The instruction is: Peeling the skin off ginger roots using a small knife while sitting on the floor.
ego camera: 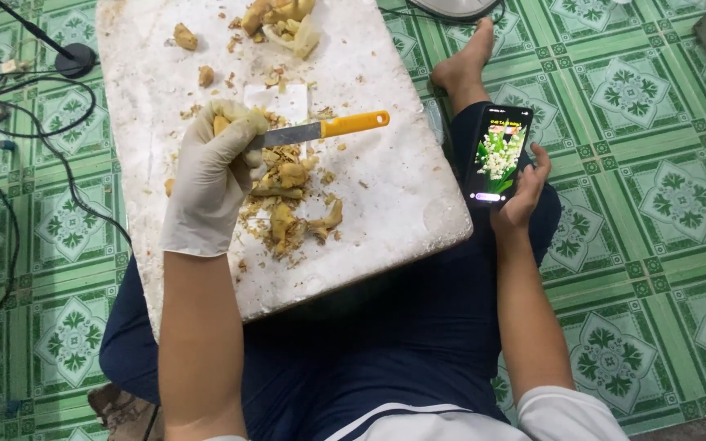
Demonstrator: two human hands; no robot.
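Knife (320,129), orange-handled: blade pinched with a yellowish piece in gloved left hand (216,175) over white foam board (386,196). Right hand (523,192) grips phone (498,153). Advisable: regrip by handle before cutting.

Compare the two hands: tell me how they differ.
The left hand wears a white glove; the right hand is bare. The left hand grips a knife by its blade end, orange handle pointing away, along with a yellowish piece; the right hand holds a phone with its screen lit. The left hand is over the white board; the right hand is beside it, over the thigh. Both are closed on something.
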